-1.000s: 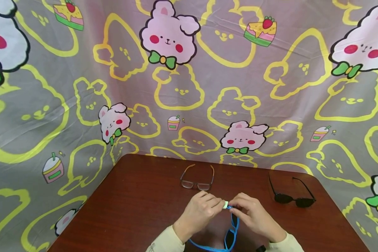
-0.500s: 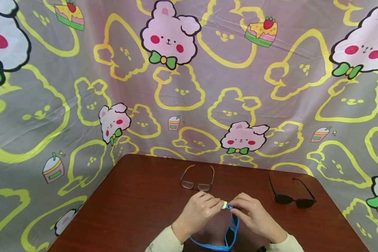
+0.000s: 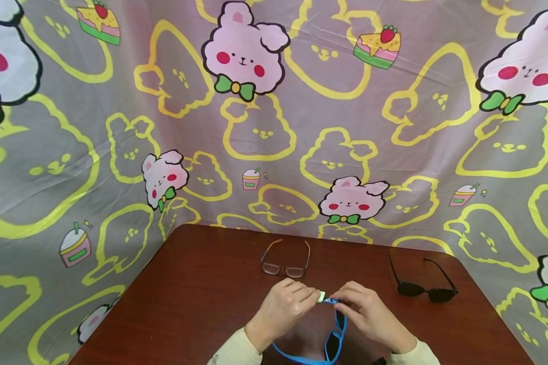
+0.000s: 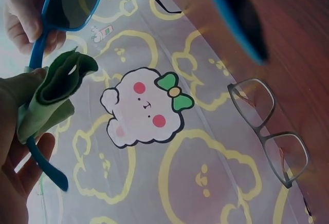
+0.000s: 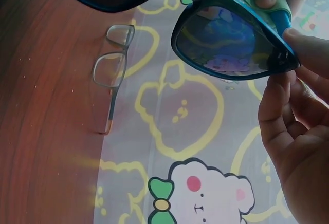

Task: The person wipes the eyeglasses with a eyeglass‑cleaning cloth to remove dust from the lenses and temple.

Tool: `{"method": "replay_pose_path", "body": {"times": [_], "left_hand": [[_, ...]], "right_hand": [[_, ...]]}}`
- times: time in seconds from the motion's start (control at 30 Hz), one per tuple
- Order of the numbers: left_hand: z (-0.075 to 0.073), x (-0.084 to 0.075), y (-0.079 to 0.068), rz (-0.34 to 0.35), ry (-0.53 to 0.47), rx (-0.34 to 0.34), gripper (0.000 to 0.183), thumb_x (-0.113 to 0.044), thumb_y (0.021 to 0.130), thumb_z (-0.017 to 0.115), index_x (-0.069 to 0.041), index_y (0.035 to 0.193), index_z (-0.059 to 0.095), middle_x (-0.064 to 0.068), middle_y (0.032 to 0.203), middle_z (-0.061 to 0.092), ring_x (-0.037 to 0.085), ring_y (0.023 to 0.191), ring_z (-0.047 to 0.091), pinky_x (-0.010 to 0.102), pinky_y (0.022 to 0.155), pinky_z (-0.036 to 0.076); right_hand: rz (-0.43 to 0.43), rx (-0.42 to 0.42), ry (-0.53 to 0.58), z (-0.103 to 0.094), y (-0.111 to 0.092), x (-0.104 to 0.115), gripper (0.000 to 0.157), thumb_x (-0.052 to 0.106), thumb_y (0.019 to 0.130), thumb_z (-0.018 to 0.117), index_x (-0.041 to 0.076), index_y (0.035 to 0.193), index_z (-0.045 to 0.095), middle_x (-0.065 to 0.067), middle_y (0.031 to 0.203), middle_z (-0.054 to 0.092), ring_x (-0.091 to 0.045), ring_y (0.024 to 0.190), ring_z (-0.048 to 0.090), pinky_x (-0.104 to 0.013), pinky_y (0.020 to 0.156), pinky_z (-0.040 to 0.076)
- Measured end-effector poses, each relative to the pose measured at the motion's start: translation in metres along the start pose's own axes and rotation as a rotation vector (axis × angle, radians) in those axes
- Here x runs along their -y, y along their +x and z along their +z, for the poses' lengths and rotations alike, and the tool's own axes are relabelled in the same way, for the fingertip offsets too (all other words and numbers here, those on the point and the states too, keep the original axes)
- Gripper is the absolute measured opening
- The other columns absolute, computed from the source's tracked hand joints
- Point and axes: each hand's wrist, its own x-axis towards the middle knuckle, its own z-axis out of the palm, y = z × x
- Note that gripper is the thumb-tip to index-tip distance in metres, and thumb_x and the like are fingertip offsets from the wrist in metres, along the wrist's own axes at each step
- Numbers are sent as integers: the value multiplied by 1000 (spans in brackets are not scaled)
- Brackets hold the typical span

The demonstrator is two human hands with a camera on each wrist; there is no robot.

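Blue-framed sunglasses (image 3: 333, 347) with dark lenses are held up between both hands, over the near part of the table. My left hand (image 3: 284, 308) grips a folded pale green cloth (image 4: 54, 93) around one temple arm, whose curved tip (image 4: 51, 172) sticks out past the cloth. My right hand (image 3: 370, 313) pinches the frame at the hinge corner of that same arm, thumb and fingers on either side, as the right wrist view shows. A short stretch of blue arm shows between the cloth and the right fingertips. The other arm runs down toward the left sleeve.
Clear-lensed eyeglasses (image 3: 271, 268) with brownish arm tips lie just beyond the left hand on the dark red table (image 3: 187, 294). Black sunglasses (image 3: 410, 289) lie to the right. A patterned cloth curtain (image 3: 265, 203) with rabbits stands around the table's back and sides.
My left hand and the cloth have slid slightly left along the temple arm, away from the right hand, baring more of the arm. The right hand stays nearly still.
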Motion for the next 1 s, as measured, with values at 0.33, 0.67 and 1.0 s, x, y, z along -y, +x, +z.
{"method": "replay_pose_path", "body": {"times": [0.33,0.67,1.0], "left_hand": [[-6,7,-4,-29,-23,26,16,-13,90,59,-15,97,74,-9,89,70,5,79,62,21,70,46],[-8,11,-6,-60,-22,8,32,-9,99,42,-15,97,74,-9,90,70,5,79,63,20,67,46],[-10,16,-8,-69,-21,-31,29,-7,96,46,-14,97,73,-8,91,69,7,77,63,21,62,44]], "right_hand": [[43,-8,-18,1,-8,-9,34,-18,70,70,4,96,67,0,86,59,-7,67,52,-11,57,42],[126,23,-40,0,-21,-29,33,-6,76,72,15,101,68,8,91,59,-3,72,53,-16,58,47],[150,30,-44,-4,-21,-27,25,-4,80,70,11,100,67,8,93,60,-3,75,56,-18,60,49]]}}
